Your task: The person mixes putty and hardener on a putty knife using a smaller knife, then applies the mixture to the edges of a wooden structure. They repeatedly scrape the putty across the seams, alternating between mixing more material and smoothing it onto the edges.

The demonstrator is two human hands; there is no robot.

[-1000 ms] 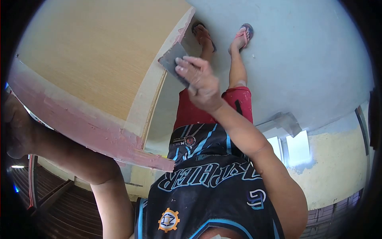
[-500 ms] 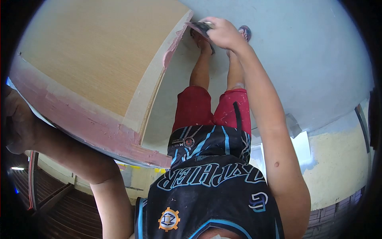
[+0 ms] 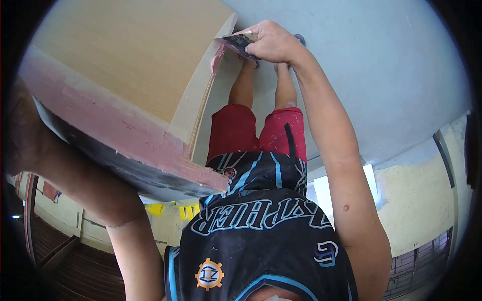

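Observation:
My right hand point(image 3: 271, 42) is closed around a dark, putty-smeared scraper point(image 3: 240, 44). Its blade touches the upper end of the panel's pale edge strip, beside a lump of pink putty point(image 3: 216, 61). The wood-coloured panel point(image 3: 130, 55) fills the upper left. Pink filler point(image 3: 105, 113) covers its near border in a rough, uneven band. At the far left, my left hand point(image 3: 19, 133) is by the panel's outer side, dark and blurred. Its fingers cannot be made out, nor whether it grips the panel.
A smudged dark grey surface point(image 3: 125, 163) lies along the pink border, above my left forearm. My legs in red shorts point(image 3: 233, 130) stand on the grey floor point(image 3: 371, 70) beside the panel. A patchy pale wall point(image 3: 416, 200) is at lower right.
My right hand and the scraper have moved left and slightly down in the view. The panel's pink border has shifted, showing more of the grey surface beside it. My left hand has moved higher.

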